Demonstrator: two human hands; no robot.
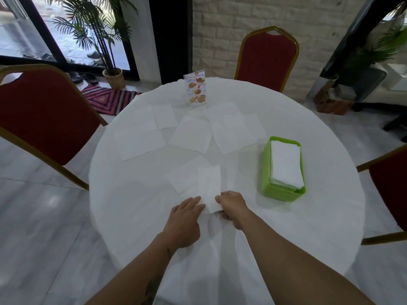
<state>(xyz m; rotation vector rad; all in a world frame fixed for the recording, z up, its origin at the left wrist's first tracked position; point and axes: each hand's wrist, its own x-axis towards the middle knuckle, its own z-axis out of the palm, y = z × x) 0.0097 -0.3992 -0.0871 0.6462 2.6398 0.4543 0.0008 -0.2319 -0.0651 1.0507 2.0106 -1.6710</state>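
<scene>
Napkin (209, 186), half folded, is held at the near side of the counter (286, 227).
One such napkin, five flat napkins (191, 137), one green box (279, 192) of stacked ones, one menu stand (196, 89) and three red chairs (267, 60) are counted; the round counter is white-clothed, with pale floor tiles and a brick wall around it. The napkin's near right corner is pinched by the curled right hand (231, 208), and the left hand (187, 219) is laid flat on its left edge.

Round white-clothed table (319, 216) with flat napkins (191, 137), a green box (279, 193), a menu stand (196, 89) and one folded napkin (209, 183).
</scene>
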